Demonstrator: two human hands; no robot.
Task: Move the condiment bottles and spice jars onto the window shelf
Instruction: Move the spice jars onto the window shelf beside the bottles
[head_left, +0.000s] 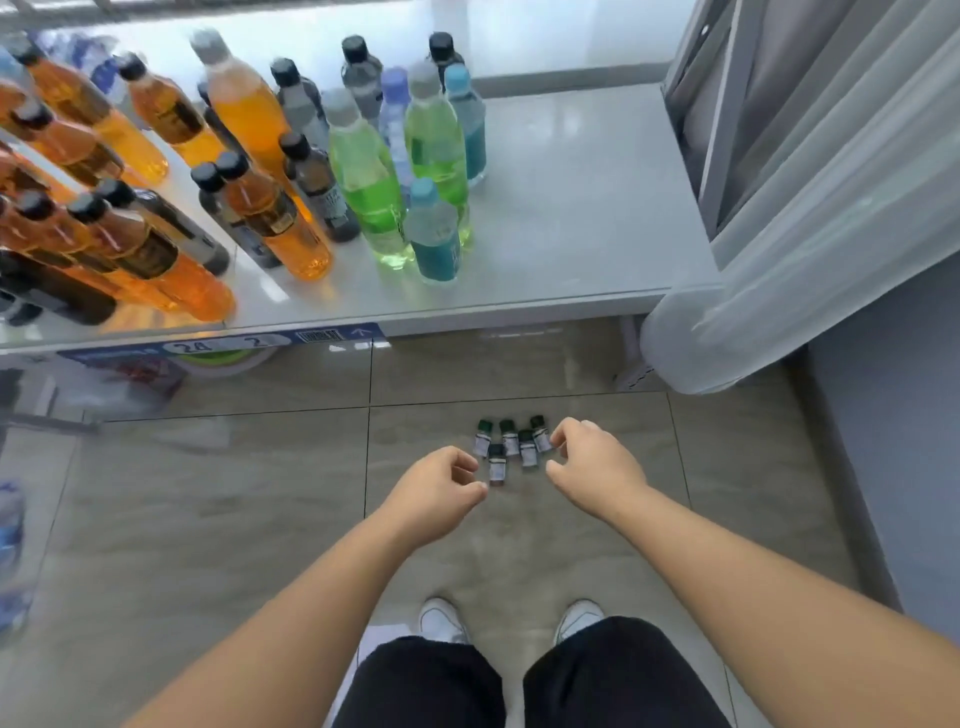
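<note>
Left hand (441, 493) and right hand (592, 473) above spice jars (509, 449) on the floor (208, 493).
Fingers loosely curled, both hands grasping nothing.

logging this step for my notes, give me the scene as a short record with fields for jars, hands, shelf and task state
small jars: five, green caps, upright in a cluster on the tiled floor
left grip: hand at the cluster's left, fingers loosely curled, holding nothing
right grip: hand at the cluster's right, fingertips near the rightmost jar, contact unclear
window shelf: carries many upright bottles, orange, green and blue
task state: jars not yet on the shelf
</note>
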